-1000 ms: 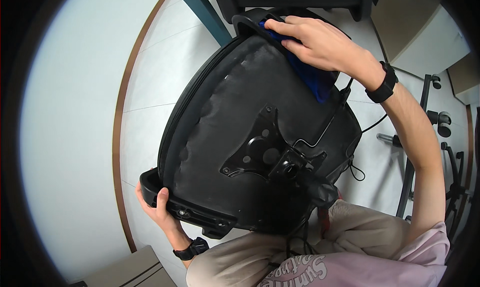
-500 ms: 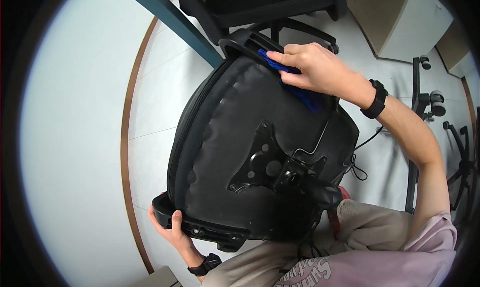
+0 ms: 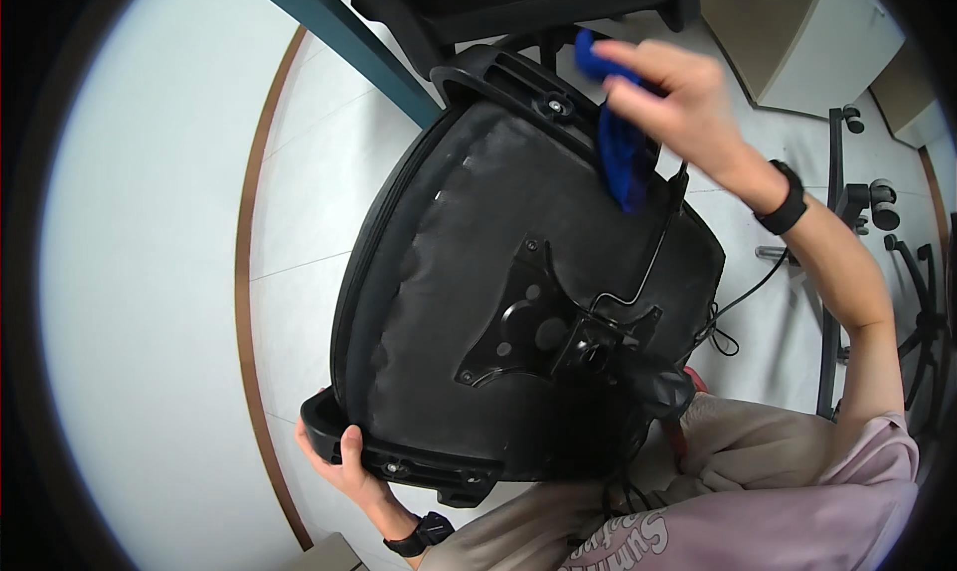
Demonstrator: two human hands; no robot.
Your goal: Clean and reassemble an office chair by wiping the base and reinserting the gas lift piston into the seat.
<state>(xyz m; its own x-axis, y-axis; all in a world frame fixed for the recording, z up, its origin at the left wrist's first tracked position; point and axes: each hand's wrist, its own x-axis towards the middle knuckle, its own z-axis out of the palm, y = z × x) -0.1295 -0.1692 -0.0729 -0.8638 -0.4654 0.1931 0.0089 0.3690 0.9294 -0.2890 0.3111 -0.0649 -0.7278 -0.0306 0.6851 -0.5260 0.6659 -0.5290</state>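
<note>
A black office chair seat (image 3: 469,202) is tipped up in front of me, its underside facing me. At its middle sits a black metal mounting plate (image 3: 518,322) with a bent lever rod (image 3: 653,257). My left hand (image 3: 344,466) grips the near armrest (image 3: 324,422) at the lower left, thumb on its inner side. My right hand (image 3: 678,98), blurred, pinches a blue cloth (image 3: 620,157) that hangs by the right end of the far armrest (image 3: 508,78). The cloth's lower end lies over the seat's edge.
Another black chair (image 3: 538,8) stands beyond, beside a teal table leg (image 3: 349,48). A white wall (image 3: 150,272) runs along the left. Cabinets (image 3: 807,43) stand at the far right, with chair bases and casters (image 3: 881,202) below them. A thin black cable (image 3: 748,297) trails right of the seat.
My right hand has moved right and upward with the blue cloth, off the far armrest's middle, uncovering a bolt there. My left hand keeps its grip on the near armrest.
</note>
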